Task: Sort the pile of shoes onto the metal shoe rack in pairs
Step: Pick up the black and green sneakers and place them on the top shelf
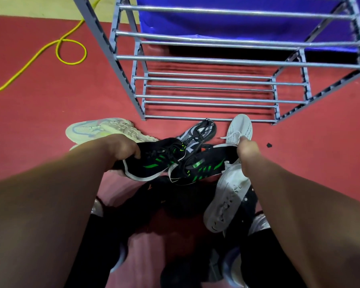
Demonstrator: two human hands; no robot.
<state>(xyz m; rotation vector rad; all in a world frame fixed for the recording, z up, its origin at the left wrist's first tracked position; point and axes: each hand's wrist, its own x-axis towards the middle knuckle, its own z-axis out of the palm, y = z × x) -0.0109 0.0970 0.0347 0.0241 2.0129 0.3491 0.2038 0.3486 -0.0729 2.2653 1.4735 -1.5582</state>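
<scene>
My left hand (121,151) grips the heel of a black shoe with green stripes (154,161). My right hand (247,151) holds the matching black and green shoe (204,167) by its heel. Both shoes hang above the pile on the red floor, toes pointing toward each other. The metal shoe rack (212,59) stands just beyond, its grey bars bare. In the pile lie a cream shoe (100,128), a black and white patterned shoe (197,134), a white shoe (240,127) by the rack's foot and another white shoe (227,202) under my right wrist.
A yellow cable (56,48) loops across the floor at the left of the rack. A blue sheet (237,23) hangs behind the rack. Dark shoes and my own feet (231,271) fill the shaded floor beneath my arms. A small black scrap (269,145) lies at the right.
</scene>
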